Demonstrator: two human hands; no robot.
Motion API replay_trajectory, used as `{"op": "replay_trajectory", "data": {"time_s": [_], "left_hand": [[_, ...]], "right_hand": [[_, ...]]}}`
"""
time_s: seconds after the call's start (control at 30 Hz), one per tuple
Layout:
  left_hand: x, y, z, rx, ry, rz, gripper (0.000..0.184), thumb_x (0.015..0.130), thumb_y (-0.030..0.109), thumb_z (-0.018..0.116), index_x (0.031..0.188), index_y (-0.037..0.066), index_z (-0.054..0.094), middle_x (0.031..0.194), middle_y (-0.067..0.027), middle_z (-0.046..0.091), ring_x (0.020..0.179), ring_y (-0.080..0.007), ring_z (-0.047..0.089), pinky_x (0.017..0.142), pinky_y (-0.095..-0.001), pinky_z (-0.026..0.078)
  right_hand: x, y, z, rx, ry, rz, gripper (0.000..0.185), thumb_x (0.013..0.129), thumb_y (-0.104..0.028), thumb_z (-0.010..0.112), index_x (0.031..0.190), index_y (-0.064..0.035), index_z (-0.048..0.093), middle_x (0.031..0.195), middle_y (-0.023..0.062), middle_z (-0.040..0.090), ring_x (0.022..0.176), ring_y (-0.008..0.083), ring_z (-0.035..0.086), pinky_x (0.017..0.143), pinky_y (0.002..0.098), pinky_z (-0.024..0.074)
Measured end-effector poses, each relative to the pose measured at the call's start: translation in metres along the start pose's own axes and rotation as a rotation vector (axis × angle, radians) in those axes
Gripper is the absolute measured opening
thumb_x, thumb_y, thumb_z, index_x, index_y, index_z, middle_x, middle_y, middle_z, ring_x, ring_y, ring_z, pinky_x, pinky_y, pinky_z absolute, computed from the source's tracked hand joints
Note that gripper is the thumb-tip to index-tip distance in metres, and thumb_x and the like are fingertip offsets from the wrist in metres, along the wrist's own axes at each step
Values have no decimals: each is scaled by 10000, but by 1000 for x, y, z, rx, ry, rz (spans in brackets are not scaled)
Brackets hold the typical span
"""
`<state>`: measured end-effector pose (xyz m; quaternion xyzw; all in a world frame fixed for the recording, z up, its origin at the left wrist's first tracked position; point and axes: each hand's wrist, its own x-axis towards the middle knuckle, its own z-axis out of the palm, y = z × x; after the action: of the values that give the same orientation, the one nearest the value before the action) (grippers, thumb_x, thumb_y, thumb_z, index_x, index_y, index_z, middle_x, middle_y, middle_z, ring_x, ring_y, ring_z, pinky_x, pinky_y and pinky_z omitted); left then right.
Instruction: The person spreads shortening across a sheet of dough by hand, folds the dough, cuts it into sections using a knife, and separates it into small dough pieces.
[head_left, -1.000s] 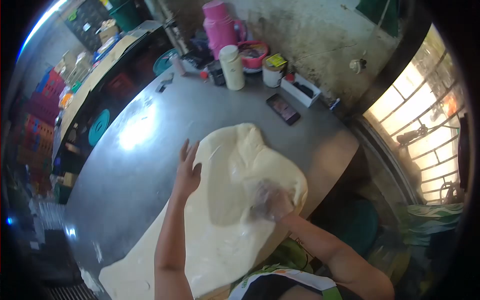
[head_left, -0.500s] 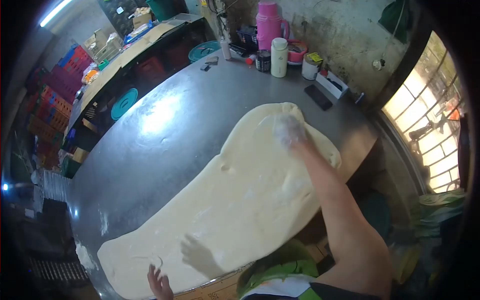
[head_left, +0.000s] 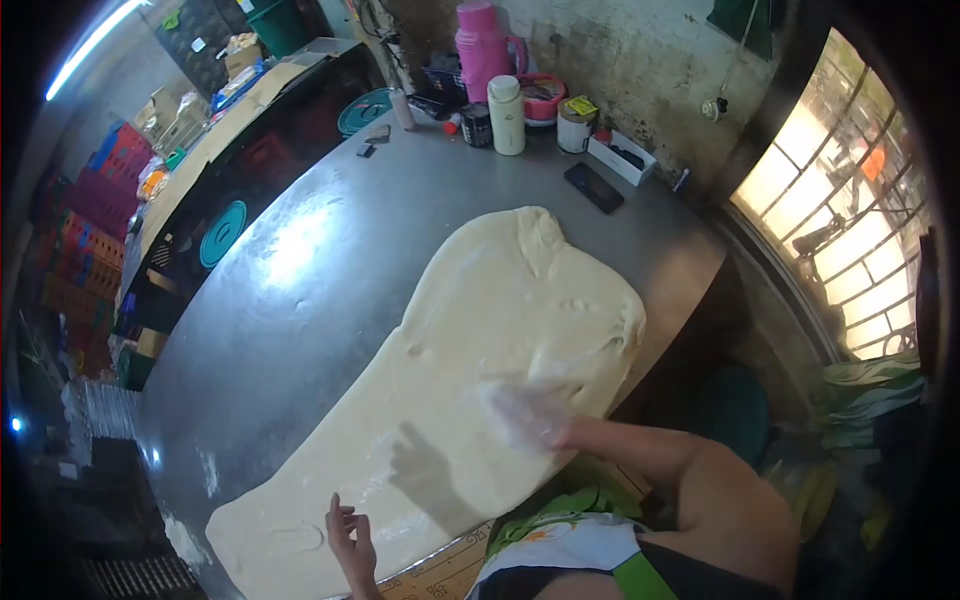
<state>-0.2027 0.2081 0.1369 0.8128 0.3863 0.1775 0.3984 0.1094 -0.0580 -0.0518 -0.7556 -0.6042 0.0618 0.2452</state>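
Note:
A long, flattened sheet of pale dough (head_left: pixel 470 330) lies across the metal table, wider at its far right end and narrower at the lower left. Over the lower edge of the dough I hold my left hand (head_left: pixel 350 540), fingers apart and nothing in it. My right hand (head_left: pixel 528 412) is over the middle of the dough, near its right edge. Something whitish covers that hand, and motion smears its fingers, so I cannot make out their pose. Small dents mark the dough's surface, with folds at its right edge.
The metal table (head_left: pixel 300 340) carries a phone (head_left: pixel 594 188), a white box (head_left: pixel 622 160), a pale bottle (head_left: pixel 507 118), a pink jug (head_left: pixel 485 55) and a tin (head_left: pixel 576 127) along the wall. Flour (head_left: pixel 185 540) lies at the left edge. A barred window (head_left: pixel 835 200) stands right.
My right hand has moved from the far end of the dough down toward its middle. My left hand has shifted slightly right and up. The view has shifted somewhat.

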Motion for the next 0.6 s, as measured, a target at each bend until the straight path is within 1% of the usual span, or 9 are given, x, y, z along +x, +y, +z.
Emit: {"op": "replay_trajectory", "data": {"time_s": [0.07, 0.2, 0.23, 0.33, 0.37, 0.43, 0.5, 0.57, 0.6], "left_hand": [[8, 7, 25, -2, -52, -1, 582, 851, -50, 609, 1410, 44, 479, 1067, -93, 568, 841, -153, 585, 773, -297, 501], [26, 51, 72, 1, -184, 50, 568, 858, -53, 613, 1402, 60, 496, 1064, -88, 584, 845, -152, 599, 751, -281, 498], [35, 68, 83, 21, -231, 96, 543, 860, -47, 616, 1384, 57, 516, 1065, -95, 595, 857, -157, 611, 753, -285, 503], [41, 86, 95, 95, -295, 140, 497, 862, -38, 620, 1346, 53, 555, 1032, -103, 618, 859, -168, 630, 753, -293, 512], [44, 88, 95, 138, -318, 144, 475, 862, -35, 622, 1326, 51, 574, 998, -103, 630, 849, -173, 637, 751, -296, 516], [45, 87, 93, 173, -335, 154, 453, 861, -31, 624, 1306, 50, 593, 964, -102, 643, 840, -177, 644, 748, -299, 520], [31, 71, 74, 296, -298, 181, 428, 849, 15, 658, 1273, 22, 600, 842, -75, 630, 768, -181, 633, 704, -319, 520], [13, 57, 65, 264, -272, 86, 430, 843, -2, 656, 1270, 7, 599, 824, -67, 623, 741, -166, 618, 691, -307, 514], [4, 49, 60, 226, -241, -4, 433, 837, -19, 654, 1266, -8, 599, 806, -59, 616, 714, -151, 603, 679, -295, 509]], "right_hand": [[-5, -13, -112, -223, -144, 323, 607, 956, -272, 480, 1492, -30, 327, 1518, 243, 333, 1416, 364, 327, 1187, 421, 252], [-7, 25, -162, -19, -578, 340, 554, 991, -259, 412, 1504, -70, 322, 1543, 192, 317, 1427, 357, 302, 1207, 390, 222], [-30, 53, -132, -20, -574, 341, 554, 991, -259, 412, 1504, -70, 322, 1543, 192, 317, 1427, 357, 302, 1207, 390, 222], [-70, 103, -8, 505, 102, 444, 510, 996, -302, 405, 1451, -71, 398, 1498, 143, 396, 1392, 336, 357, 1205, 370, 234], [-63, 117, 13, 508, 109, 443, 510, 996, -302, 405, 1451, -71, 398, 1498, 143, 396, 1392, 336, 357, 1205, 370, 234], [-30, 133, 36, 323, 684, 197, 490, 990, -363, 434, 1392, -83, 454, 1442, 119, 450, 1353, 300, 408, 1196, 370, 260], [19, 160, 20, 966, 530, 362, 436, 919, -465, 585, 1131, -87, 633, 1117, 125, 640, 1073, 305, 594, 940, 446, 450], [68, 148, -110, -55, 251, 411, 450, 942, -460, 511, 1175, -87, 606, 1204, 142, 618, 1118, 306, 591, 942, 455, 476], [85, 182, -119, -48, 209, 425, 427, 931, -456, 526, 1128, -89, 622, 1117, 133, 638, 1012, 317, 615, 859, 456, 492]]}}
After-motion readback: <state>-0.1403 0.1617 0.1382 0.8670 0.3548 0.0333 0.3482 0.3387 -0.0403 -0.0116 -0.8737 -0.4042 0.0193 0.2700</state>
